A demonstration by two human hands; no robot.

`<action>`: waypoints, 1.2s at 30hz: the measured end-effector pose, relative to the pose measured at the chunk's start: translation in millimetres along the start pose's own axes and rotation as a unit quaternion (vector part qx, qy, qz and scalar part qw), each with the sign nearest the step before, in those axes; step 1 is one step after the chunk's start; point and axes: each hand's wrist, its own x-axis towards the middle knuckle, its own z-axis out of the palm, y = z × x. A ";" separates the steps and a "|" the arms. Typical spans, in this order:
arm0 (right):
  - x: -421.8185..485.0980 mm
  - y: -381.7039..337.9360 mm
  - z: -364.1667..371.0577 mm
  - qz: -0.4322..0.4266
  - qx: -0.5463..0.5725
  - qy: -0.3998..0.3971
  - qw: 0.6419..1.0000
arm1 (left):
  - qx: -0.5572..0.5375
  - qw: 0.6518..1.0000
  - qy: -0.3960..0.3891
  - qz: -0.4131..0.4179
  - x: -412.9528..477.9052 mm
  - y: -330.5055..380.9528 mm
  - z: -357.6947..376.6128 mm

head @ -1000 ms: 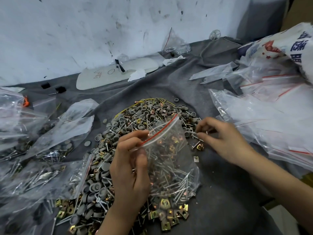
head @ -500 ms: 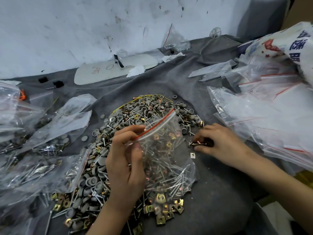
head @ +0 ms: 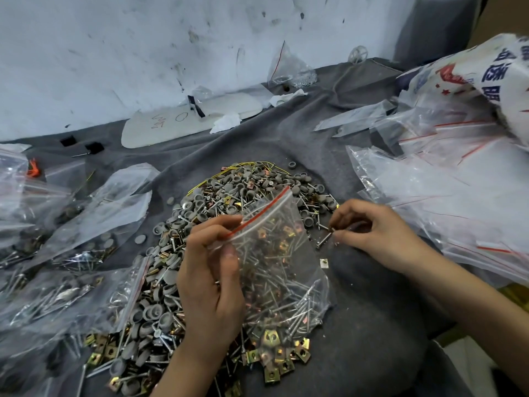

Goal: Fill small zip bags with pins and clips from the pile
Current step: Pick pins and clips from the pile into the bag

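Left hand [head: 210,285] grips zip bag [head: 280,253]; right hand [head: 372,233] just beside

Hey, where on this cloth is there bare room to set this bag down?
Bare grey cloth lies between the held zip bag and your right forearm, with one stray clip at its edge. Another bare strip runs behind the pile, before the white board. Filled bags crowd the left, empty bags the right.

Left hand [head: 211,282] pinches the bag [head: 276,253] rim; right hand [head: 372,233] fingers pinch 1 pin [head: 324,240].
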 end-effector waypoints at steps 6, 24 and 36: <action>2.9 0.5 1.2 0.051 0.132 0.043 0.989 | -0.003 1.000 0.001 -0.011 -0.6 -0.5 -0.2; -32.8 -64.4 54.3 0.060 0.480 -0.121 0.867 | 0.128 0.988 -0.076 0.046 0.9 3.4 0.0; -31.4 -64.9 55.8 0.050 0.447 -0.106 0.887 | 0.111 0.987 -0.101 0.060 0.1 -1.0 0.2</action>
